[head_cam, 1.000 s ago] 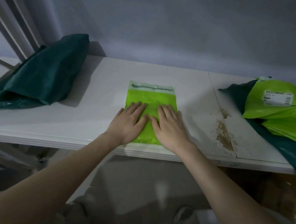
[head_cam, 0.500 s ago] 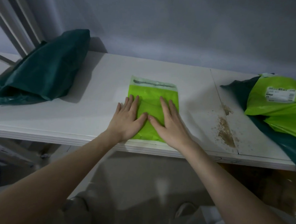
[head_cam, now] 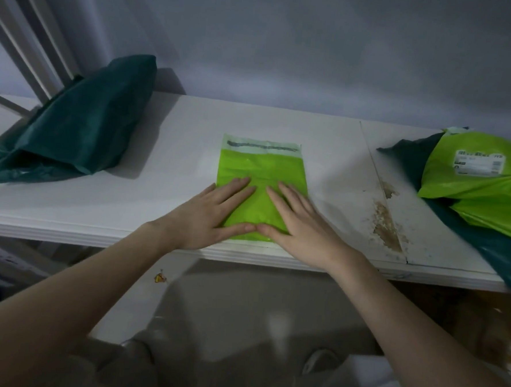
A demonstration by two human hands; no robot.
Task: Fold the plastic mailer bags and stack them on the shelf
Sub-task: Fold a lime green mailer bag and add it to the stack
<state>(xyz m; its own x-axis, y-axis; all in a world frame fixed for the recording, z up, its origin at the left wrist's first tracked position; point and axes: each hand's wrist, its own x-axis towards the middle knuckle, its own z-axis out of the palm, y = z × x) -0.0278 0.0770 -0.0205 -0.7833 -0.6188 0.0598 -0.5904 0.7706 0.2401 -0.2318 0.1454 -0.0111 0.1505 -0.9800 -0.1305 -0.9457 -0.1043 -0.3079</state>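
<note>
White shelf [head_cam: 164, 193] under grey wall. Lime mailer bag [head_cam: 261, 169] lying at front edge, centre, long axis running front-to-back, flap end at back. Being pressed flat by left hand [head_cam: 208, 217] and right hand [head_cam: 303, 223], fingers straight, pointing toward flap, thumbs touching. Both equally near.

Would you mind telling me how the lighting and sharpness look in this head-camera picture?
Head view: dim, bluish light overall; the lime mailer bag under the left hand and right hand stays vivid. The dark green bag casts a soft shadow on the shelf. Wide-angle bending shows at the edges; the label on the right-hand pile is too blurred to read.
</note>
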